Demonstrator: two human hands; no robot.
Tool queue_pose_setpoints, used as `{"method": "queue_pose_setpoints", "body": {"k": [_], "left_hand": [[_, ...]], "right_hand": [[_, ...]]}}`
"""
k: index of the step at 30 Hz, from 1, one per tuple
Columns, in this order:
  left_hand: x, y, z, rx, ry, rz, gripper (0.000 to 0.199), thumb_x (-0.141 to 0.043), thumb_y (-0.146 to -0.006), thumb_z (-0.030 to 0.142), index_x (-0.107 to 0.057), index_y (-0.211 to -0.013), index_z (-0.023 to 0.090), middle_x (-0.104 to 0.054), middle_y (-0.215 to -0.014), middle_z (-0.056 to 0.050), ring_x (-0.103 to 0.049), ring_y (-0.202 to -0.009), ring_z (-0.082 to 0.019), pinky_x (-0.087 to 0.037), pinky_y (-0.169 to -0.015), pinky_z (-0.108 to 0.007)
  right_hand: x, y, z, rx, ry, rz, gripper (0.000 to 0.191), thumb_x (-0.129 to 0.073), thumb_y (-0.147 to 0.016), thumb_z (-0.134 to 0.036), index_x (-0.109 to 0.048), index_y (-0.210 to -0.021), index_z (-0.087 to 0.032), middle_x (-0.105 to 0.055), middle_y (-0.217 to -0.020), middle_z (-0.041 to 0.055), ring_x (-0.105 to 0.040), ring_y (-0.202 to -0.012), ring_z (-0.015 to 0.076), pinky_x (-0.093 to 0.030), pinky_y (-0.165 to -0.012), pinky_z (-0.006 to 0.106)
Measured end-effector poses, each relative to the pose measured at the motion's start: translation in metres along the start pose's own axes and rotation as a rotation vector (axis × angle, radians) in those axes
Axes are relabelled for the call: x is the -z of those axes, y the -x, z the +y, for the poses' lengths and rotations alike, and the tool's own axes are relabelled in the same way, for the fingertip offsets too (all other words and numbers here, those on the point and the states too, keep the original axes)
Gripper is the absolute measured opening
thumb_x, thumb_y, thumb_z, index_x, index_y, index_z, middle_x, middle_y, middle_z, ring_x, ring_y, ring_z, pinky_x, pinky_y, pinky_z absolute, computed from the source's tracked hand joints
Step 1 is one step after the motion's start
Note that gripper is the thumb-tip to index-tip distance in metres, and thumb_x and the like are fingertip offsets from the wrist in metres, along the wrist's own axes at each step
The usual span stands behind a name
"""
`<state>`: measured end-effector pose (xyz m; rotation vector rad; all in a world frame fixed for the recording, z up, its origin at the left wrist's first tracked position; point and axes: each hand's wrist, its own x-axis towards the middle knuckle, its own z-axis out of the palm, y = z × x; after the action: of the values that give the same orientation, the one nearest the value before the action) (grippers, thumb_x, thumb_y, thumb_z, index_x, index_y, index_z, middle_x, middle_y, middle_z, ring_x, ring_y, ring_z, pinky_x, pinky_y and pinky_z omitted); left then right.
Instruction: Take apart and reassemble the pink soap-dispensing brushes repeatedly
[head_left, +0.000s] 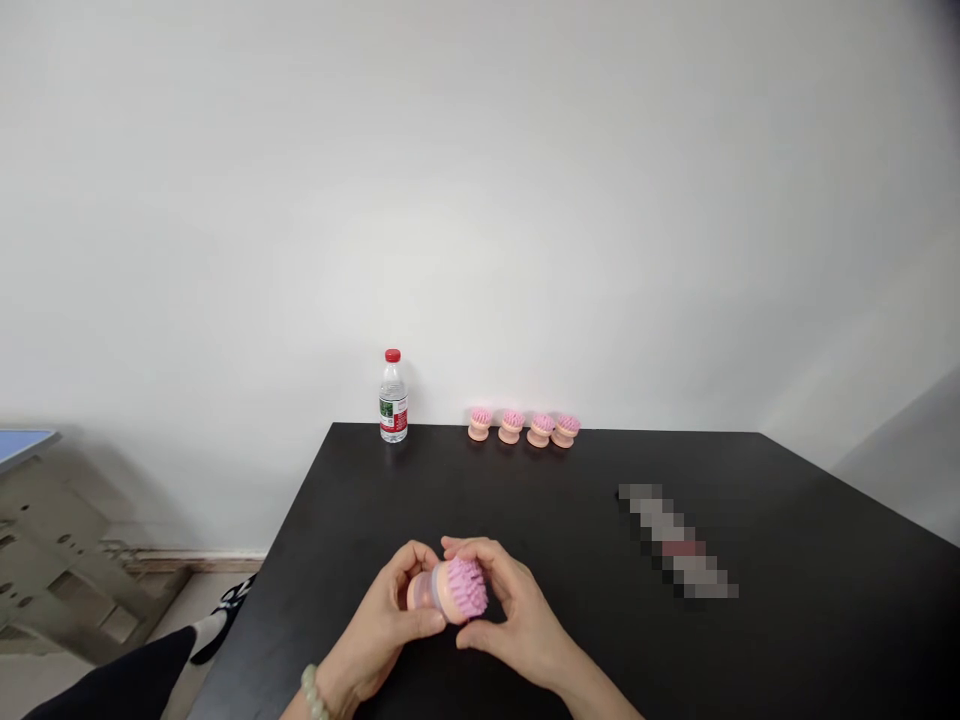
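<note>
Both my hands, the left hand [390, 610] and the right hand [514, 615], are holding one brush [448, 592] (its bristles are pink) above the black surface [525, 500].

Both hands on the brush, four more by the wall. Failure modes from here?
Slip: the left hand holds the peach base of the brush at an angle above the black table, with the right hand at the bristles; if either loosens, it could drop.

Knock-on: two of the four standing brushes, the rightmost pair, sit very close, so bumping one would likely shift the other.
</note>
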<state>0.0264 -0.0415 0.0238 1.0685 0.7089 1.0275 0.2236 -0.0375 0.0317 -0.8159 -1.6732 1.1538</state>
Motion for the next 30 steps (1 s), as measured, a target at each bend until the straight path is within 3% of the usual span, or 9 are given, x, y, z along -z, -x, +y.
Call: {"method": "queue_pose_setpoints", "body": {"k": [4,7,16,19,23,26,30], "left_hand": [[-0.002,0.001,0.003,0.013,-0.006,-0.011,0.053,-0.090,-0.060,0.046,-0.061,-0.093,0.018,-0.055,-0.082,0.002,-0.042,-0.074,-0.013,-0.032,-0.067,-0.026],[-0.003,0.002,0.005,0.037,-0.044,-0.046,0.051,-0.091,-0.059,0.044,-0.061,-0.091,0.017,-0.056,-0.078,0.002,-0.041,-0.071,-0.012,-0.030,-0.065,-0.026],[-0.005,0.002,0.000,0.041,0.038,-0.019,0.050,-0.091,-0.060,0.044,-0.061,-0.090,0.018,-0.057,-0.078,0.002,-0.043,-0.072,-0.013,-0.032,-0.067,-0.025],[-0.006,0.003,-0.002,0.057,0.083,-0.014,0.049,-0.091,-0.060,0.042,-0.062,-0.091,0.019,-0.059,-0.079,0.002,-0.045,-0.073,-0.012,-0.034,-0.068,-0.025],[-0.007,0.004,-0.003,0.109,0.166,-0.027,0.047,-0.093,-0.059,0.037,-0.064,-0.091,0.018,-0.061,-0.079,0.001,-0.050,-0.072,-0.011,-0.038,-0.068,-0.024],[-0.007,0.003,-0.006,0.192,0.277,-0.085,0.043,-0.091,-0.063,0.038,-0.065,-0.088,0.015,-0.061,-0.076,0.000,-0.054,-0.065,-0.010,-0.041,-0.063,-0.023],[-0.009,0.002,-0.009,0.208,0.273,-0.104,0.044,-0.088,-0.067,0.044,-0.064,-0.090,0.016,-0.062,-0.075,-0.001,-0.054,-0.061,-0.009,-0.041,-0.062,-0.024]], "right_hand": [[0.009,0.002,0.002,0.026,0.005,-0.012,0.048,-0.086,-0.064,-0.012,-0.067,-0.106,-0.028,-0.064,-0.120,0.0050,-0.064,-0.111,0.0258,-0.050,-0.097,0.038],[0.009,0.004,0.001,0.034,0.010,0.003,0.052,-0.086,-0.064,-0.011,-0.066,-0.109,-0.029,-0.061,-0.119,0.0033,-0.065,-0.104,0.0228,-0.053,-0.089,0.034],[0.009,0.005,-0.007,0.188,0.356,-0.062,0.067,-0.085,-0.068,-0.005,-0.060,-0.125,-0.030,-0.062,-0.114,0.0033,-0.064,-0.102,0.0225,-0.052,-0.092,0.033],[0.009,0.005,-0.008,0.211,0.415,-0.083,0.058,-0.082,-0.072,-0.005,-0.061,-0.121,-0.028,-0.060,-0.114,0.0045,-0.064,-0.101,0.0223,-0.053,-0.091,0.032],[0.008,0.007,-0.014,0.274,0.447,-0.153,0.031,-0.067,-0.085,-0.007,-0.062,-0.110,-0.024,-0.059,-0.113,0.0064,-0.063,-0.102,0.0211,-0.053,-0.089,0.031],[0.008,0.008,-0.021,0.305,0.452,-0.219,0.028,-0.057,-0.090,-0.005,-0.062,-0.109,-0.024,-0.060,-0.114,0.0068,-0.063,-0.103,0.0195,-0.053,-0.090,0.029],[0.009,0.007,-0.020,0.269,0.488,-0.159,0.026,-0.073,-0.085,-0.021,-0.060,-0.108,-0.023,-0.062,-0.106,0.0066,-0.064,-0.093,0.0210,-0.054,-0.081,0.031]]}}
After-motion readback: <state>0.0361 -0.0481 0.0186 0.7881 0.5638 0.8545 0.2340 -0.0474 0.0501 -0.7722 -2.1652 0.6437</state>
